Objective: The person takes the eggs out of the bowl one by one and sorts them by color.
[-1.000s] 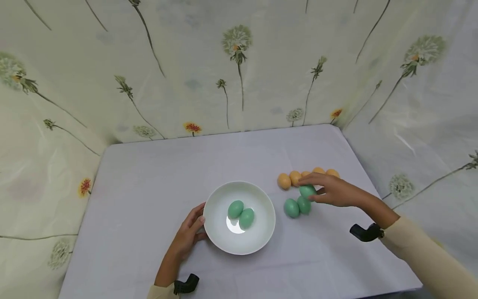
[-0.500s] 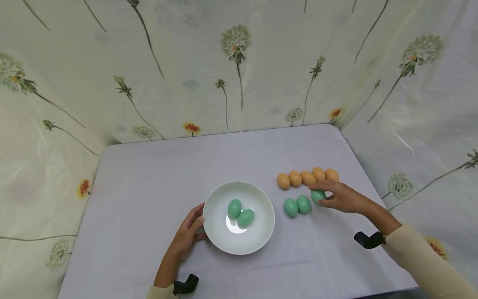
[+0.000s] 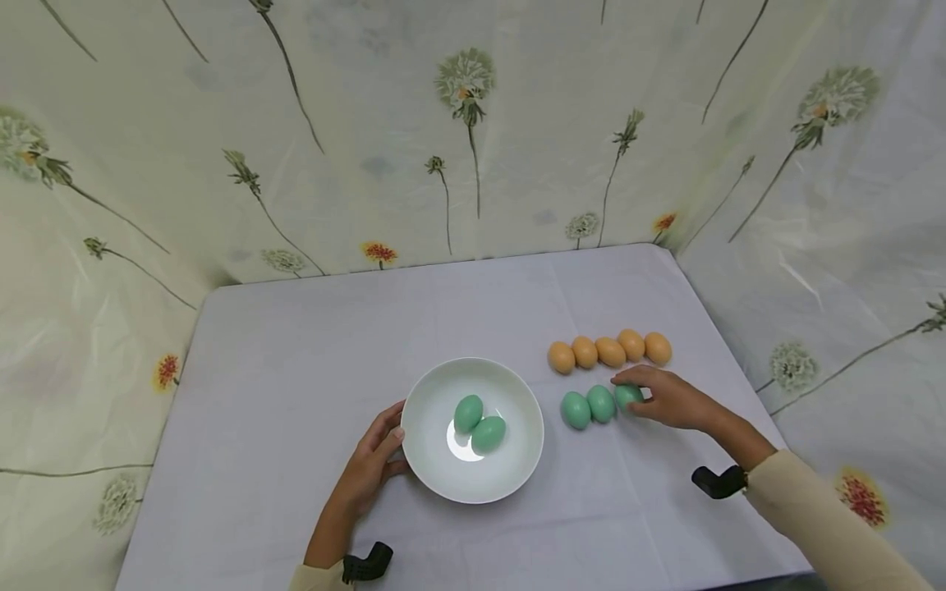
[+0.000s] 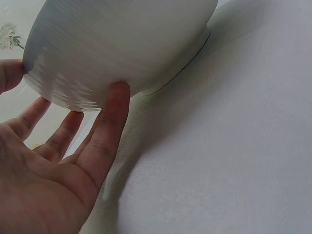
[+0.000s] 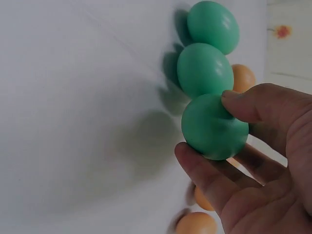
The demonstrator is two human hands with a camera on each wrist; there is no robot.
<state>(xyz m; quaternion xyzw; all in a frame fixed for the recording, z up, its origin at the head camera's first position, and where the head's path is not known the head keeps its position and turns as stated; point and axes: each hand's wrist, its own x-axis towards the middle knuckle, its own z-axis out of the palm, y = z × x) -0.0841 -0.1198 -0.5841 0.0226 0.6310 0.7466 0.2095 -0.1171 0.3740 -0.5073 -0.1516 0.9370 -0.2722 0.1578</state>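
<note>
My left hand touches the outer wall of a white bowl at its left side. In the left wrist view its fingers are spread and nearly straight, with fingertips against the underside of the bowl. Two green eggs lie together inside the bowl. To the right, my right hand pinches a green egg between thumb and fingers. That egg stands at the right end of a row beside two other green eggs.
Behind the green eggs, several orange eggs lie in a row on the white-covered table. A flower-printed sheet hangs behind the table and at both sides. Each wrist carries a black mount.
My right hand has carried the green egg right and down, away from the orange row, to the right end of the green row. The left hand and the bowl have hardly moved.
</note>
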